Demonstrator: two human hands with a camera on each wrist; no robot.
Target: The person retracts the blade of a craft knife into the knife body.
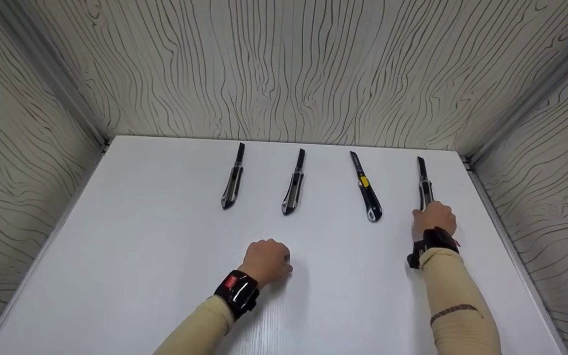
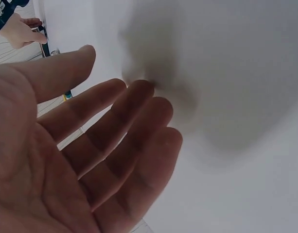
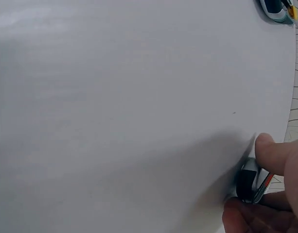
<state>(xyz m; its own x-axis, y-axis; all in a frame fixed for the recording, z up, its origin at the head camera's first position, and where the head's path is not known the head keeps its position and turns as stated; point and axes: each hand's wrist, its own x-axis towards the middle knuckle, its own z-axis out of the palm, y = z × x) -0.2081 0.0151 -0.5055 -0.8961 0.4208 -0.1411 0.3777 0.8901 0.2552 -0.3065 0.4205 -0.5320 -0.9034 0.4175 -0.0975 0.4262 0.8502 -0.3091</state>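
Right arm reaches up from the lower right, fairly straight, right hand (image 1: 436, 219) over the near end of the rightmost knife (image 1: 423, 185), thumb on one side of the handle and fingers on the other, so pinching it; back of hand to the head camera, grip itself clear only from the right wrist. That knife sits at the right end of the row on the white bench (image 1: 141, 222), black tip toward the back wall (image 1: 264, 74); can't tell if the handle is raised. Left arm comes in on a diagonal from bottom centre, left hand (image 1: 266, 259) near the middle of the bench, well apart from the knives. Left wrist view has its fingers side by side, loosely bent, thumb held away from them; contact with the bench can't be told. Both arms in tan sleeves, left sleeve (image 1: 195, 325), right sleeve (image 1: 461, 301), with a black wrist device (image 1: 237, 293) on the left and another (image 1: 434, 244) on the right. Rest of row, right to left: black knife with yellow slider (image 1: 370, 197), tilted the other way from two grey-black knives (image 1: 292, 190) beyond it
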